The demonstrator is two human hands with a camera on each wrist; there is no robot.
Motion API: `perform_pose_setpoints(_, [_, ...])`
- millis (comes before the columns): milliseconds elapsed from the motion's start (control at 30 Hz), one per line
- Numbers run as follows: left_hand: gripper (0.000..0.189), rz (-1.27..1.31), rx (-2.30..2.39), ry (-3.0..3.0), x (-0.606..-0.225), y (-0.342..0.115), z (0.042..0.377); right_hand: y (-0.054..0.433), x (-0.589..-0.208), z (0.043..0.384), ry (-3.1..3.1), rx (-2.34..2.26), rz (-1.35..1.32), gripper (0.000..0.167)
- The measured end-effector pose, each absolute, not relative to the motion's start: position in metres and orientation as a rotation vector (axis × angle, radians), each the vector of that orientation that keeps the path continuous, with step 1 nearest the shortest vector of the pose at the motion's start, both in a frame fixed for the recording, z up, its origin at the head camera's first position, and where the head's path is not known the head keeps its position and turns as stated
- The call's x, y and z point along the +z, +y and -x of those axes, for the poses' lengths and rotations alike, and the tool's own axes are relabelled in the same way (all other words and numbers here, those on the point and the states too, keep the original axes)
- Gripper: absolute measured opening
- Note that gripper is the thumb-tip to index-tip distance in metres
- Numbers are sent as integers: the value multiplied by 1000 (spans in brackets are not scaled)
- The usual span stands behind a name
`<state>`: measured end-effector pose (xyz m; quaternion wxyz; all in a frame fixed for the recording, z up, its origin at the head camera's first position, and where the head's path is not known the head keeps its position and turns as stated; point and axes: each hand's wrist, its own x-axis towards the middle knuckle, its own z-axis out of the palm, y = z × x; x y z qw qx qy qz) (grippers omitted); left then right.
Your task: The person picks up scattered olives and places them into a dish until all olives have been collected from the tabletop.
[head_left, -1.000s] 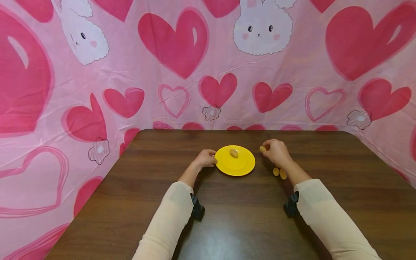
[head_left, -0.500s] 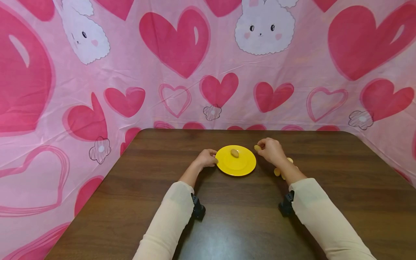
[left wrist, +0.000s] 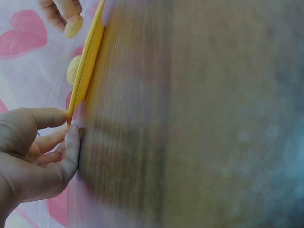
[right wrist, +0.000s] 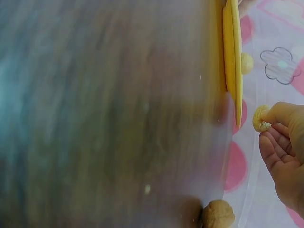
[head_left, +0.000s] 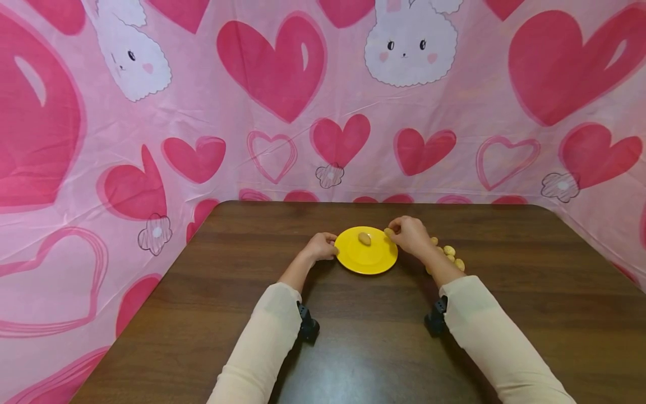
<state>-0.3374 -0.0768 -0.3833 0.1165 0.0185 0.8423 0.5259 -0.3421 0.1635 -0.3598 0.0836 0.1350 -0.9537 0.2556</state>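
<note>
Right hand: my right hand (head_left: 411, 235) pinches one nut (head_left: 388, 232) between thumb and fingertips; in the right wrist view the nut (right wrist: 260, 118) sits at the tips of my curled fingers (right wrist: 278, 142).
Held nut: it is in the air just at the right rim of the plate (head_left: 373, 262), a little above it, not touching the plate surface.
Left hand: my left hand (head_left: 320, 246) holds the left edge of the plate; in the left wrist view my thumb and fingers (left wrist: 52, 135) are curled and pinch the rim (left wrist: 83, 80).
Plate: yellow, round, it lies flat on the table (head_left: 353, 336), between my two hands.
Nut on plate: a second nut (head_left: 364, 238) lies on the far part of the plate, apart from the held one.
Other nuts: a small group of nuts (head_left: 451, 255) lies on the table just right of my right wrist.
Behind: a pink cloth (head_left: 202, 112) with hearts and rabbits hangs around the table.
</note>
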Motion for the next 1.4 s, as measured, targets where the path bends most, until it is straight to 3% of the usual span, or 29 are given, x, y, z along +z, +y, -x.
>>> perform_pose_setpoints(1400, [45, -58, 1550, 2470, -384, -78, 338, 133, -370, 353, -2993, 705, -454, 20])
